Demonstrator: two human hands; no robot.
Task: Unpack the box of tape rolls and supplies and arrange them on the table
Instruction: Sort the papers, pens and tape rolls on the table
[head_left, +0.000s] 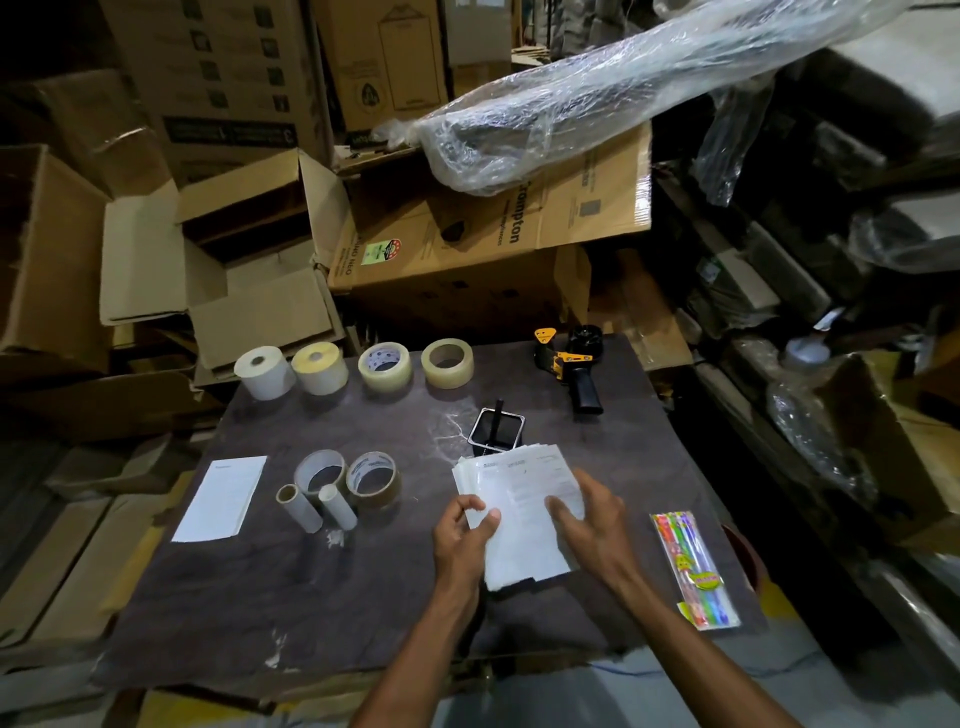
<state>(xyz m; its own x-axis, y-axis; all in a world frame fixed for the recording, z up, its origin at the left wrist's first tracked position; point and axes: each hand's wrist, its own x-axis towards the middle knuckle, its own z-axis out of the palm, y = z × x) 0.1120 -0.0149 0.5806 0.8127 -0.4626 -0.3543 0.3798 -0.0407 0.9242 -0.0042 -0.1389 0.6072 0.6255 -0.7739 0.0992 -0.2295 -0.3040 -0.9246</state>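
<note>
Beyond the fingers (470, 506), past the table's far edge, a tilted cardboard box (519, 218) reads "rompton" sideways; print on the held papers (519, 499) is unreadable.

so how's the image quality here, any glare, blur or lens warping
Head view: dim overall, with the table lit best; glare streaks on the plastic wrap up top; wide-angle bending at the edges; corners fall into shadow; both hands and the paper stack stay fairly sharp.

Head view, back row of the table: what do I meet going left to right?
White label roll → yellowish label roll → clear printed-core tape roll → clear tape roll → yellow-and-black tape dispenser.
</note>
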